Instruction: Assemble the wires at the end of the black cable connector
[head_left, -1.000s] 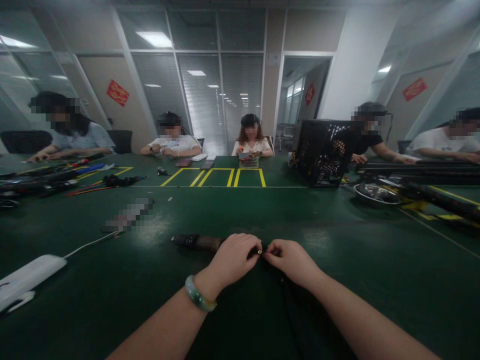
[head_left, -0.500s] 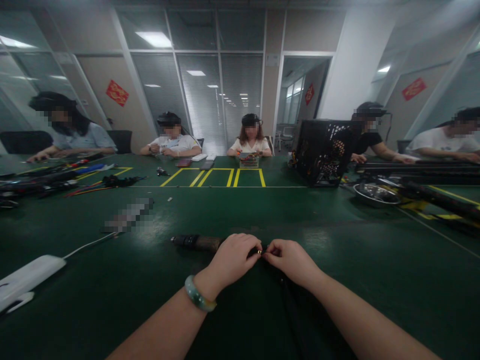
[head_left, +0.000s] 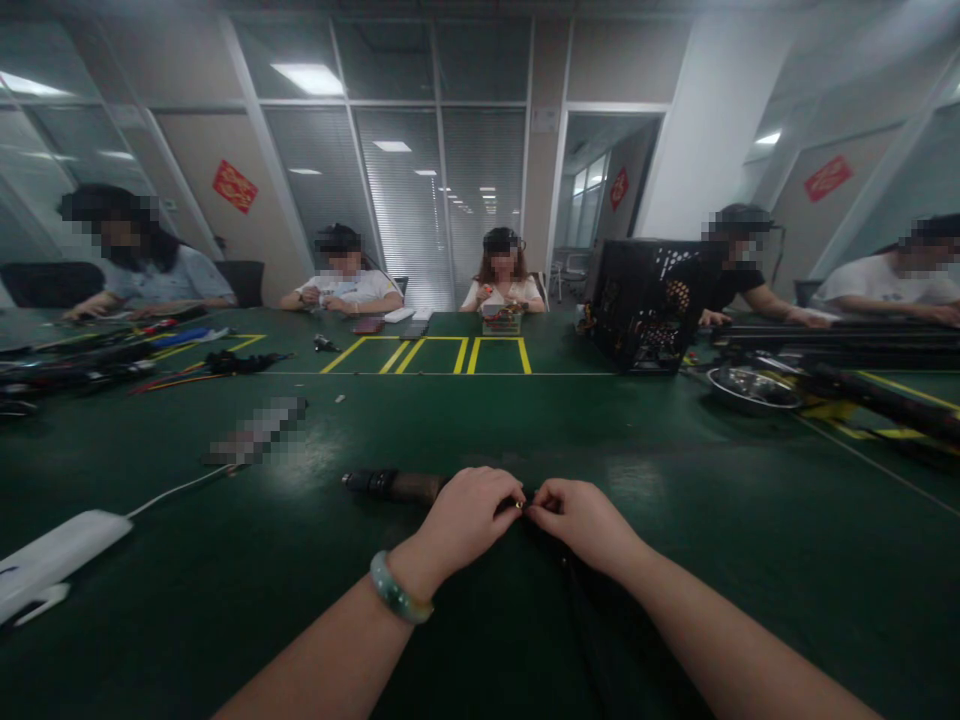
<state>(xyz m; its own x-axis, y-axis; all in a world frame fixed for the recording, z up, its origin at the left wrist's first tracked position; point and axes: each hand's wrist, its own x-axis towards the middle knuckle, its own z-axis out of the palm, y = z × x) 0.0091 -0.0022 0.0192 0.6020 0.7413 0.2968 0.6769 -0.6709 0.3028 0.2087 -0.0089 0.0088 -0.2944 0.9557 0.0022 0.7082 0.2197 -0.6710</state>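
My left hand [head_left: 474, 508] is closed in a pinch on a small gold-coloured piece [head_left: 519, 505] that shows at its fingertips. My right hand [head_left: 583, 520], also pinched, meets it from the right at nearly the same spot; what its fingers grip is too small and dark to make out. Behind my left hand lies a dark cylinder with a brown middle section [head_left: 416, 487] and a black end with a metal tip, pointing left. Its right part is hidden by my hands. Dark, strip-like material [head_left: 574, 600] runs from below my right hand toward me.
To the left lie a white power strip [head_left: 71, 560] with its cable and a blurred-out flat device [head_left: 259, 430]. Tools and wires [head_left: 225, 362] lie farther back. A black computer case [head_left: 649, 305] and a metal bowl [head_left: 754, 385] stand at the right. Several people sit across the table.
My hands hold almost the same pose, fingertips still together at the gold-coloured piece. Across the table, the person in the middle has raised a hand with something orange.
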